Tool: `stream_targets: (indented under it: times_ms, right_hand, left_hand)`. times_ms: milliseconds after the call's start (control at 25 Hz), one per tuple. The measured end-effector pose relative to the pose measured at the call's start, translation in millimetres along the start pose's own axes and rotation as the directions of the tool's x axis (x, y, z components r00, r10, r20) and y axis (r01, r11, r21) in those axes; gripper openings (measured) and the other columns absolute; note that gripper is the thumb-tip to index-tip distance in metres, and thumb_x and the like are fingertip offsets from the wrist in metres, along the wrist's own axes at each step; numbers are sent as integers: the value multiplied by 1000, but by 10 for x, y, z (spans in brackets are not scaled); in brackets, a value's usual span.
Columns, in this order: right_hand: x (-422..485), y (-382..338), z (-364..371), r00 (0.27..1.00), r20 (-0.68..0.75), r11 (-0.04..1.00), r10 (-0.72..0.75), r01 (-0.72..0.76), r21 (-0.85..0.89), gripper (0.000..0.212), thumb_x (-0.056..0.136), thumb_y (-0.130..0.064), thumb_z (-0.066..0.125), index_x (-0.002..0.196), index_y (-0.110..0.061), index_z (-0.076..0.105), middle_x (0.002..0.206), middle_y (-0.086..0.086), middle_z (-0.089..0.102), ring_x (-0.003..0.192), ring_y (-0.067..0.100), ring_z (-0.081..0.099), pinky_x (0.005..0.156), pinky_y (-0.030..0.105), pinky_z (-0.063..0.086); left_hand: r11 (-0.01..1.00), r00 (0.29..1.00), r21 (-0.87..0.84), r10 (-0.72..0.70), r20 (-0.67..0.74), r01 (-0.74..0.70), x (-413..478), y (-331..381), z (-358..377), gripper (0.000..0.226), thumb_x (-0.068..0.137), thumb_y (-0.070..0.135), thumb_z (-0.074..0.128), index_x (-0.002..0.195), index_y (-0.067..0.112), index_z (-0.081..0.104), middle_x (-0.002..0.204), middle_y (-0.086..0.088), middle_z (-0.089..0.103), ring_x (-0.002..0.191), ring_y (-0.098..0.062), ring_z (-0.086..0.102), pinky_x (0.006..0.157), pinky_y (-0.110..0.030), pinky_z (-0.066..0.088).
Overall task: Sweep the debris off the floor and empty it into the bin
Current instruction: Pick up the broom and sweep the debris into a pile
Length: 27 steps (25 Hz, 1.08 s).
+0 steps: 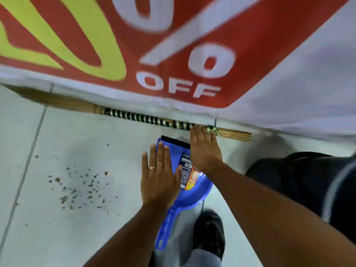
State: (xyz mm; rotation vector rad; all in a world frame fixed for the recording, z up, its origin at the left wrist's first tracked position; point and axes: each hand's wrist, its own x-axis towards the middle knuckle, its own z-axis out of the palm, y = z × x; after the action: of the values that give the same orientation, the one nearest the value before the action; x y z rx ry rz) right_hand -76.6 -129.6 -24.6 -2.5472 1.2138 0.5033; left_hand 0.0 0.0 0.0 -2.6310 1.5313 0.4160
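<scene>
Your left hand point(159, 176) hovers flat, fingers point(153, 157) spread and grasping nothing, over the left side of the blue dustpan point(194, 191). Your right hand point(204, 149) reaches past the pan's black front lip, fingers extended and released, tips touching the broom point(146, 118). The broom lies on the floor point(77, 237) along the foot of a red sale banner point(173, 45), its handle wrapped in black and pale bands, brown bristles fanning left. The debris point(81, 187), small brown crumbs and specks, is scattered on the grey tiles left of the dustpan. The pan bears a printed label, its handle pointing toward your dark shoe point(210, 232).
</scene>
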Motion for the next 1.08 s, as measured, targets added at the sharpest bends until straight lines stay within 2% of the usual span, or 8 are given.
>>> stream_targets:
  times_ms: [40, 120, 240, 360, 520, 760, 960, 1080]
  right_hand:
    - [243, -13, 135, 994, 112, 999, 8, -3, -49, 60, 92, -10, 33, 147, 2, 13, 157, 20, 17, 146, 34, 12, 118, 52, 12]
    - [629, -85, 288, 984, 179, 996, 19, -3, -90, 61, 93, -10, 38, 147, -1, 12, 156, 20, 17, 145, 36, 12, 117, 54, 9]
    - [899, -238, 428, 990, 124, 990, 68, -51, -134, 51, 91, -6, 44, 139, 0, 29, 141, 23, 39, 130, 40, 35, 109, 54, 26]
    - [726, -354, 126, 990, 134, 985, 35, -12, -169, 46, 86, -7, 52, 130, -1, 42, 132, 20, 45, 122, 38, 41, 99, 48, 39]
    - [145, -493, -663, 946, 292, 990, -144, 136, 49, 51, 78, -17, 62, 124, -3, 45, 126, 17, 49, 116, 36, 50, 88, 43, 47]
    - [-1080, -819, -1814, 913, 407, 953, 8, -130, 273, 69, 90, -16, 49, 149, -20, 12, 134, 23, 50, 116, 43, 54, 92, 48, 46]
    - [-1975, -1069, -2014, 851, 452, 870, 267, -415, 267, 52, 94, -17, 34, 144, -30, 26, 138, 23, 41, 118, 43, 50, 97, 46, 43]
    - [-2237, -1330, -1985, 832, 468, 831, 296, -467, 303, 44, 95, -17, 33, 138, -26, 39, 134, 21, 48, 119, 42, 50, 98, 44, 43]
  left_hand:
    - [1000, 999, 17, 13, -29, -12, 135, -5, 193, 64, 91, 43, 29, 132, -2, 50, 140, -21, 51, 131, -37, 47, 109, -46, 19]
    - [999, 999, 32, 6, -38, -5, 399, -64, 479, 64, 89, 42, 34, 133, -3, 48, 141, -21, 50, 133, -37, 44, 110, -45, 17]
    - [998, 999, 62, 15, -35, -13, 633, -186, 640, 65, 90, 42, 35, 135, -3, 44, 143, -20, 47, 136, -36, 41, 111, -45, 15]
    - [997, 999, 77, -28, -21, 29, 546, -306, 468, 65, 91, 42, 35, 137, -3, 42, 145, -21, 44, 137, -36, 38, 112, -45, 14]
    - [991, 990, 26, -133, 47, 132, -50, -367, -285, 65, 89, 41, 31, 133, -4, 47, 142, -22, 49, 133, -37, 44, 110, -45, 14]
    - [943, 944, -140, -276, 179, 302, -1063, -355, -1769, 73, 86, 45, 22, 136, -5, 43, 145, -22, 44, 137, -38, 37, 115, -51, 22]
    - [960, 964, -191, -166, 207, 206, -1452, -522, -2485, 85, 79, 51, 5, 145, 1, 29, 153, -16, 32, 145, -30, 23, 120, -47, 13]
    - [968, 976, -193, -127, 175, 161, -1686, -761, -2641, 86, 79, 52, 3, 145, 3, 29, 153, -15, 35, 145, -29, 23, 120, -45, 14]
